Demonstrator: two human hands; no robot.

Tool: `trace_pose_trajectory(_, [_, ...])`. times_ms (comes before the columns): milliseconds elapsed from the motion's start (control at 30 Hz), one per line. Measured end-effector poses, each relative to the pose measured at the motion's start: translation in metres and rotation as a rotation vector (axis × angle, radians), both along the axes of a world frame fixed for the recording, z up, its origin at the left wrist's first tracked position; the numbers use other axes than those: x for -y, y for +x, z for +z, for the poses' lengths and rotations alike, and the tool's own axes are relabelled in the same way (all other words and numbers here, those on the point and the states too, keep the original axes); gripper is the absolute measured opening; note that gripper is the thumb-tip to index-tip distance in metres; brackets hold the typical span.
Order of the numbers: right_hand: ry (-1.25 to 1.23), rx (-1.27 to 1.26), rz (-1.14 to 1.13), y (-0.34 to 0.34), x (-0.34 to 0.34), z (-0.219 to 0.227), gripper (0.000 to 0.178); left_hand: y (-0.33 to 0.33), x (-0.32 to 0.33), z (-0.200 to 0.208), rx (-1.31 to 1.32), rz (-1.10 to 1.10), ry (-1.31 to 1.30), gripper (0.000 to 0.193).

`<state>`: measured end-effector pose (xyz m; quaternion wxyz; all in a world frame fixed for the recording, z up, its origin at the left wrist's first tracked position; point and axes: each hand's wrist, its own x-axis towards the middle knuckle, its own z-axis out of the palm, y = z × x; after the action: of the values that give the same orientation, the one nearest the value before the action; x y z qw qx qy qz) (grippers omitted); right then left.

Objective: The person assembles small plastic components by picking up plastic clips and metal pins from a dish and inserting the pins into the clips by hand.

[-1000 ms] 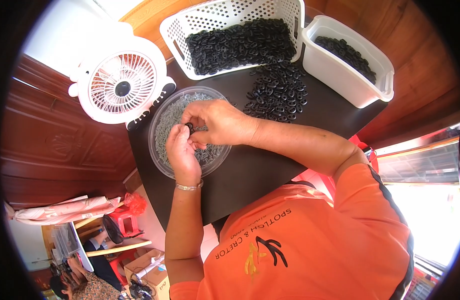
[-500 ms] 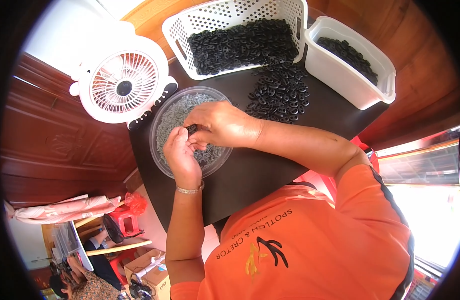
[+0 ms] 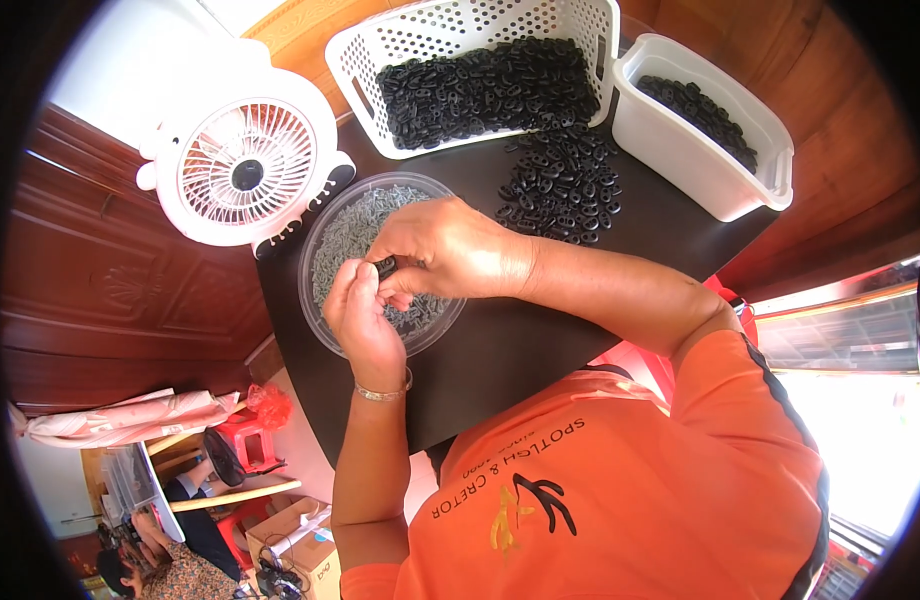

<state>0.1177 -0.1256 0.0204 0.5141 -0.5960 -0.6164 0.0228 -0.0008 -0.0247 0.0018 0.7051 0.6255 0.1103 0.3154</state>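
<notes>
Over a round clear tub [image 3: 308, 300] of small grey screws [image 3: 355, 225], my two hands meet. A small black oval plastic piece [image 3: 385, 267] is pinched between the thumb and fingers of my right hand [image 3: 445, 245]. My left hand [image 3: 363, 315] is closed, its thumb and fingertips against the near end of that piece; whether it also holds a screw is hidden. Loose black plastic pieces of the same sort [image 3: 560, 185] lie heaped on the dark table [image 3: 500, 340], behind my right forearm.
A white perforated basket [image 3: 355, 85] full of black pieces stands at the back, beside a white bin [image 3: 680, 165] with more of them. A white fan [image 3: 248, 175] is left of the tub. At the lower left, another person [image 3: 185, 565] sits near a cardboard box [image 3: 300, 540].
Both hands stay over the tub. The black piece has turned slightly and shows more between the fingertips, and my left thumb has shifted a little.
</notes>
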Motion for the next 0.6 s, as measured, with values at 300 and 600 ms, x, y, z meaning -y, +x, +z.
trace_pose_trajectory(300, [0.092,0.212,-0.080,0.002,-0.002,-0.007,0.017,0.004,0.006,-0.002,-0.027,0.050,-0.043,0.023])
trace_pose_trajectory(600, [0.153,0.265,-0.356,0.041,0.015,0.021,0.023,0.006,-0.001,-0.006,-0.017,0.080,0.003,0.020])
